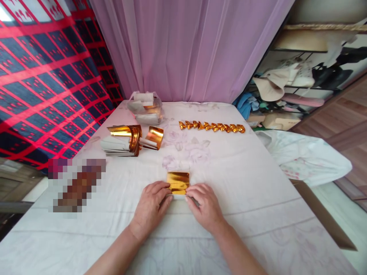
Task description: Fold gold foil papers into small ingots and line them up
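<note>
Two bare forearms (239, 250) come in from the near side, resting low over a white floral tablecloth (249, 187). The left hand (149, 208) pinches the near left corner of a shiny gold foil sheet with a pale backing (178, 181), its thumb nearer the person and its fingers on the foil. The right hand (204, 206) grips the near right corner in the same way, so both hands grasp the one sheet.

The sheet lies toward the near middle of the table, foil side up. Its outline looks close to square, so I cannot tell a long axis; the creases and the pale near edge run left to right, and the far edge faces the purple curtain (189, 46).

Beyond that far edge, a broad stretch of printed cloth leads to a row of folded gold foil pieces (213, 126), strung left to right near the back. Farther left sit a thick stack of gold and pale sheets (116, 145), a curled gold sheet (156, 134) just beside it, and a clear plastic bag of sheets (145, 109) behind. The tabletop's right edge slants past a white plastic bag (312, 158), well apart from the right hand.
</note>
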The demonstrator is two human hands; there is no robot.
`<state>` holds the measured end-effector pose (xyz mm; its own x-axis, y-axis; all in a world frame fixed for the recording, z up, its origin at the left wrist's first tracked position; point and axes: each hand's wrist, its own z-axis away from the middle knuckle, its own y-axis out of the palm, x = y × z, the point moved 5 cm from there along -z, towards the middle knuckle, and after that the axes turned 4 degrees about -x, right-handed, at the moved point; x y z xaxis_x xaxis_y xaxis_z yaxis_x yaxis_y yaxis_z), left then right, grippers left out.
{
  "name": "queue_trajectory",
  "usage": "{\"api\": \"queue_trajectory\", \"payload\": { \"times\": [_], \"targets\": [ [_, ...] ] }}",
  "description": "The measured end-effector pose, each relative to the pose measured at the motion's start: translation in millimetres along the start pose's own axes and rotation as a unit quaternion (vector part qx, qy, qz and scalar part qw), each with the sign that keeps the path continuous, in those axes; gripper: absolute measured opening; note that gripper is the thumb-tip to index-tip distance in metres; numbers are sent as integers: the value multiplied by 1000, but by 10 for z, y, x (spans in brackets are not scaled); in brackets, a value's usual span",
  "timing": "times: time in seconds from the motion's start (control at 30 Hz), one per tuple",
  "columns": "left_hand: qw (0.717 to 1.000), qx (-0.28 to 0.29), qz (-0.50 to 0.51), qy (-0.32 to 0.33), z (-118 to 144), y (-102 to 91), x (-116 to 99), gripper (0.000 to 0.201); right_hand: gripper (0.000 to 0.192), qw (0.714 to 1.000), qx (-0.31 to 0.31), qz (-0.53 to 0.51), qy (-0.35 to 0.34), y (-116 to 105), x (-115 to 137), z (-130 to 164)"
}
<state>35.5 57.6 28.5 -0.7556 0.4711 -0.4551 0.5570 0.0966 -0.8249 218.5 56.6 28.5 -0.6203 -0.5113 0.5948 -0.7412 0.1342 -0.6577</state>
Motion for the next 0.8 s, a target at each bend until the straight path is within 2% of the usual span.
{"api": "queue_trajectory", "payload": {
  "times": [0.8],
  "targets": [
    [1000, -15, 2, 18, 11, 29, 10, 13, 11, 999, 3, 41, -13, 28, -1, 8]
  ]
}}
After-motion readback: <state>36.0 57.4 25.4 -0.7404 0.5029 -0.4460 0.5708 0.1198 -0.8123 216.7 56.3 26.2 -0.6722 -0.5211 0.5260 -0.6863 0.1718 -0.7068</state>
